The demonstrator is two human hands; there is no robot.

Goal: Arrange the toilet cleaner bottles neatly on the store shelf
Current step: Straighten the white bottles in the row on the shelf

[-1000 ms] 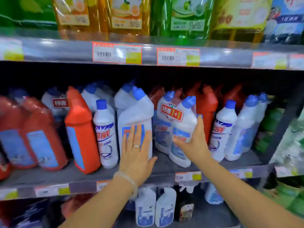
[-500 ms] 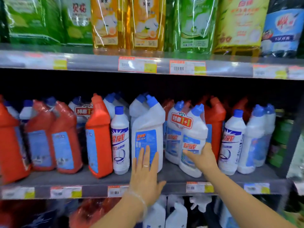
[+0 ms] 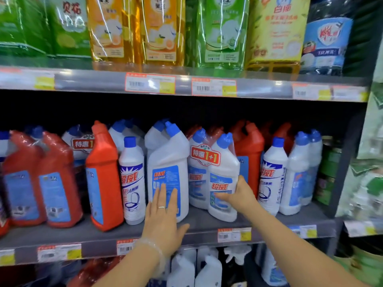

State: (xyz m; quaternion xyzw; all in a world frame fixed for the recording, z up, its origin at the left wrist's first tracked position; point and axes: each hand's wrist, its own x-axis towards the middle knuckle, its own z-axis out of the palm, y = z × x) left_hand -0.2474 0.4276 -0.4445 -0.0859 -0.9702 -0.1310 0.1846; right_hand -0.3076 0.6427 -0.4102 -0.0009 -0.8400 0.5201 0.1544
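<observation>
Left hand (image 3: 163, 216) flat, fingers straight, against white angled-neck bottle (image 3: 168, 162) on shelf (image 3: 205, 221). Right hand (image 3: 241, 195) grips wrapped twin-pack (image 3: 222, 162) just beside it.

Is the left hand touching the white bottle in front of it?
Touching. In the head view the left hand lies flat, fingers straight, on the blue label of the white bottle.

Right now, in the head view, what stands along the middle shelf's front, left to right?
Wrapped red pair → single red bottle → slim white bottle → bent-neck white bottle, left hand on it → 1+1 white pair, right hand gripping → second slim white bottle.
</observation>
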